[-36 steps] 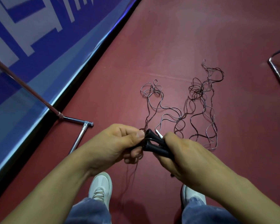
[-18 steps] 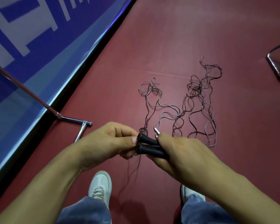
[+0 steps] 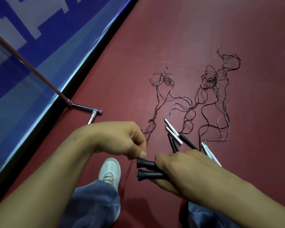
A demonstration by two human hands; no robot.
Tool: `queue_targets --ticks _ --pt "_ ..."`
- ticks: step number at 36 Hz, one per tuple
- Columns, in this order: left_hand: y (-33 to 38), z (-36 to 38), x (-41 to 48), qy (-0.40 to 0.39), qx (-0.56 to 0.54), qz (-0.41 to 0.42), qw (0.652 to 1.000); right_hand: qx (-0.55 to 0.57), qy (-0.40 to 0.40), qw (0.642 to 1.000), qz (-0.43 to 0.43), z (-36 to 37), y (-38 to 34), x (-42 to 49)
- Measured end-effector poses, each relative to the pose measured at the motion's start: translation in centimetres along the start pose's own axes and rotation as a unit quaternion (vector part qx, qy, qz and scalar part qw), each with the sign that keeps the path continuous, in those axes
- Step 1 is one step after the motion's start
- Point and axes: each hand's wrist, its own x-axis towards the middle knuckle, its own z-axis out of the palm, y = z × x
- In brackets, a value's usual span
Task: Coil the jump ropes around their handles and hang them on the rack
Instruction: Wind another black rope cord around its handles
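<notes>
Observation: right hand (image 3: 187, 170) is clamped round two black flared-end plastic handles (image 3: 148, 175). They are held side by side with the flared ends pointing toward the left hand (image 3: 115, 139). Left hand has its fingers curled, with the thumb tip just above the upper handle's end. It appears to pinch the thin dark cord (image 3: 153, 124) that leads off to the floor tangle, though the strand is too fine to confirm contact.

Change over the last second: left thumb was pressed against the handle ends. It has now lifted off, and that hand sits higher, apparently drawing cord. Both hands have come nearer the body, so the white-tipped black handles (image 3: 173, 133) of other ropes now show on the dark red floor (image 3: 155, 38), just beyond the right hand.

Judgement: handles are paired and coiling is only starting, with no wraps visible on them. Most of the rope lies slack in the tangled dark loops (image 3: 169, 96). Chrome tube rack (image 3: 87, 108) stands to the left, with only its foot in view.

Risk: neighbouring rope tangle (image 3: 217, 83) touches these loops and may snag as cord is drawn in.
</notes>
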Motion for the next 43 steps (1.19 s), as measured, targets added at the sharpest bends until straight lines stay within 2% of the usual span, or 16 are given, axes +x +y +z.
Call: queue_targets --ticks 2,3,4,7,9,10,12,14,17,19,25,30,33,36,39,43 --pt "0.0 0.2 0.2 0.001 0.013 -0.009 1.000 0.049 -0.139 0.989 0.011 2.4 -6.2 -2.7" --pt "0.1 0.3 0.3 -0.001 0.018 -0.015 1.000 0.176 -0.191 0.965 0.043 2.6 -6.2 -2.9" --pt "0.1 0.3 0.3 -0.001 0.029 -0.022 0.999 0.131 -0.136 0.981 0.033 3.5 -6.9 -3.6" --pt "0.4 0.6 0.5 0.005 0.110 -0.056 0.992 0.062 -0.062 0.996 -0.013 4.6 -6.8 -2.6" --pt "0.8 1.1 0.7 -0.002 0.187 -0.098 0.977 0.093 -0.180 0.979 -0.027 4.0 -8.9 -3.2" --pt "1.1 1.5 0.8 -0.007 0.227 -0.119 0.967 0.119 -0.204 0.971 -0.047 3.3 -9.5 -2.8" --pt "1.6 2.6 1.2 -0.003 0.295 -0.155 0.943 0.132 -0.185 0.973 -0.049 2.9 -10.0 -2.7" --pt "1.8 3.5 1.6 0.030 0.336 -0.168 0.926 0.110 -0.233 0.966 -0.006 2.7 -9.9 -2.4" --pt "2.0 4.3 2.0 0.088 0.359 -0.142 0.918 0.062 -0.267 0.961 0.017 3.8 -9.8 -2.8" --pt "2.1 4.5 2.1 0.123 0.356 -0.124 0.918 0.032 -0.228 0.971 0.057 6.0 -9.4 -3.0" --pt "2.7 4.5 2.1 0.218 0.264 -0.081 0.936 0.053 -0.148 0.974 0.162 6.3 -7.5 -2.0" --pt "2.8 4.9 2.2 0.257 0.239 -0.048 0.935 0.038 -0.158 0.965 0.205 7.1 -7.4 -1.6" --pt "2.7 5.5 2.3 0.279 0.236 -0.031 0.930 0.072 -0.199 0.949 0.234 7.2 -7.4 -1.4" --pt "2.5 6.2 2.5 0.319 0.212 -0.013 0.924 0.063 -0.172 0.949 0.258 7.1 -6.5 -1.1" --pt "2.7 6.2 2.7 0.334 0.059 -0.028 0.940 0.067 -0.160 0.946 0.272 6.4 -5.8 -1.0" --pt "2.7 6.0 2.9 0.274 -0.217 -0.053 0.935 0.096 -0.156 0.944 0.274 5.3 -5.4 -0.7"
